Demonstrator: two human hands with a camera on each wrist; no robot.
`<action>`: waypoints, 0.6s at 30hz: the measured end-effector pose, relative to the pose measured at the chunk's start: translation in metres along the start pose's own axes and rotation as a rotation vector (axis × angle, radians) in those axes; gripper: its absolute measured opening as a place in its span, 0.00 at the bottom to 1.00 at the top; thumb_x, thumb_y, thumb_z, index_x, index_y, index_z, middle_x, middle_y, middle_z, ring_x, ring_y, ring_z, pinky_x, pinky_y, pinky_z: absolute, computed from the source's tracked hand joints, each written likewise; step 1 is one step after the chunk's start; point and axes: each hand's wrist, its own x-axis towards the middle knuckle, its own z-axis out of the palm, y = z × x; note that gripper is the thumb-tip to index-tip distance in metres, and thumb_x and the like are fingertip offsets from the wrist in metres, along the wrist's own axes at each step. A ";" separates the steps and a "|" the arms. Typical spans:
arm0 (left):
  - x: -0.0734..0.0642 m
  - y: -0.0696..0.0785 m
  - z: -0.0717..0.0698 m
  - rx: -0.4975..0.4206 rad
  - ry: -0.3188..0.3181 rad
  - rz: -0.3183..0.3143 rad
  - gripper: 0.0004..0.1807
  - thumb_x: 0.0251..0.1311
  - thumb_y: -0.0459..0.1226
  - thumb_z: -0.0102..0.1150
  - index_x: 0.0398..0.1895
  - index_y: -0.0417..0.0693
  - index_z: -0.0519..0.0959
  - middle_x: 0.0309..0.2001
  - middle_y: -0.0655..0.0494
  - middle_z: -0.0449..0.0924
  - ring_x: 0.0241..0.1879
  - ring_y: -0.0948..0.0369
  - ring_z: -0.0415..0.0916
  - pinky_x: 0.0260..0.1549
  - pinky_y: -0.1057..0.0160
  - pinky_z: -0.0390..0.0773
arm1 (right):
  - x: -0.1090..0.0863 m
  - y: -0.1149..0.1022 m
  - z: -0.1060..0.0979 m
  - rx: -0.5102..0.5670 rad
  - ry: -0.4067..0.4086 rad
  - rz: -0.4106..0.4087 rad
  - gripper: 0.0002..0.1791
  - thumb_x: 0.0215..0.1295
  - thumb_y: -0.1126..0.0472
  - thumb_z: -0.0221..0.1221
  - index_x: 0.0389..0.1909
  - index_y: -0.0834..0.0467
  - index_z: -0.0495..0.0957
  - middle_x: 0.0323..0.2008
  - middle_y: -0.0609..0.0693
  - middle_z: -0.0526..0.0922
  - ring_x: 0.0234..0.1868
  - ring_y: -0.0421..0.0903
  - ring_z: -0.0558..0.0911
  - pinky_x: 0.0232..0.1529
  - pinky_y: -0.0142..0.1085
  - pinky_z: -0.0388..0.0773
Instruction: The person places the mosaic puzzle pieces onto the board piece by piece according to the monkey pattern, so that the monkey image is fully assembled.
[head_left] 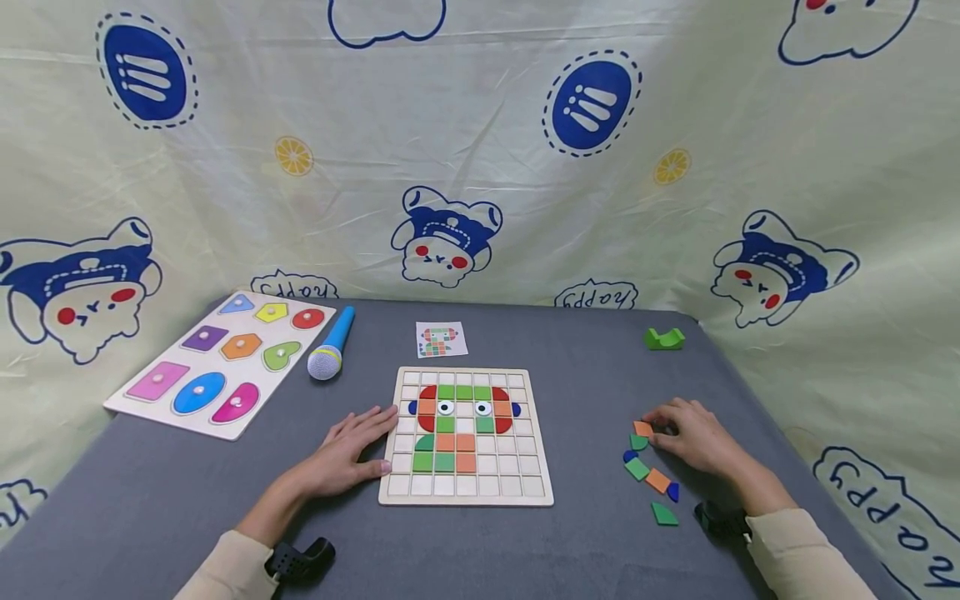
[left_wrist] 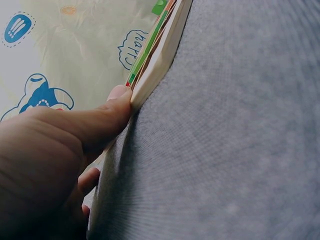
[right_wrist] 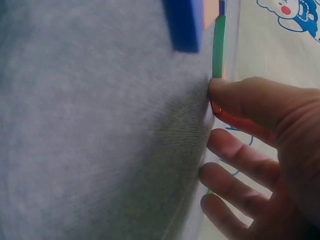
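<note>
My left hand (head_left: 348, 454) lies at the left edge of a square wooden grid board (head_left: 510, 487), fingers stretched out. Its thumb (left_wrist: 117, 102) touches the board's side in the left wrist view. Red, green and orange tiles with two eye tiles form a figure on the grid. On the right, my right hand (head_left: 697, 437) pinches an orange square tile (head_left: 642, 428) between thumb and index finger, low at the table. Just below it lie a green tile (head_left: 638, 442), a blue half-round tile (head_left: 630, 457), a green square tile (head_left: 637, 469) and an orange tile (head_left: 657, 481).
A small pattern card (head_left: 442, 339) lies behind the board. Back left are a blue toy microphone (head_left: 333, 343) and a shape puzzle board (head_left: 247, 392). A green curved block (head_left: 664, 339) stands back right. A green quarter-round tile (head_left: 664, 514) lies nearest the front. Printed cloth hangs behind the grey table.
</note>
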 end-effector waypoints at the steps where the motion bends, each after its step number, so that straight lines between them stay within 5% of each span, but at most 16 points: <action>1: 0.000 0.000 0.000 0.000 0.000 -0.002 0.38 0.61 0.46 0.58 0.71 0.45 0.58 0.73 0.47 0.54 0.74 0.43 0.44 0.67 0.36 0.38 | 0.000 0.000 0.000 0.003 0.002 -0.001 0.13 0.57 0.59 0.64 0.43 0.56 0.82 0.37 0.50 0.77 0.41 0.48 0.70 0.38 0.45 0.63; 11: 0.002 0.000 0.002 -0.007 -0.007 -0.012 0.38 0.60 0.45 0.59 0.72 0.46 0.57 0.74 0.49 0.54 0.74 0.44 0.44 0.68 0.37 0.38 | -0.001 -0.002 -0.004 -0.016 0.018 -0.020 0.11 0.58 0.58 0.64 0.40 0.56 0.82 0.36 0.49 0.78 0.40 0.48 0.71 0.37 0.44 0.63; 18: 0.001 0.001 0.001 -0.007 -0.008 -0.015 0.38 0.61 0.45 0.59 0.72 0.45 0.57 0.74 0.49 0.53 0.74 0.44 0.44 0.68 0.37 0.38 | -0.004 -0.024 -0.011 -0.010 0.085 -0.074 0.11 0.57 0.58 0.64 0.41 0.56 0.83 0.36 0.49 0.79 0.41 0.50 0.72 0.40 0.49 0.65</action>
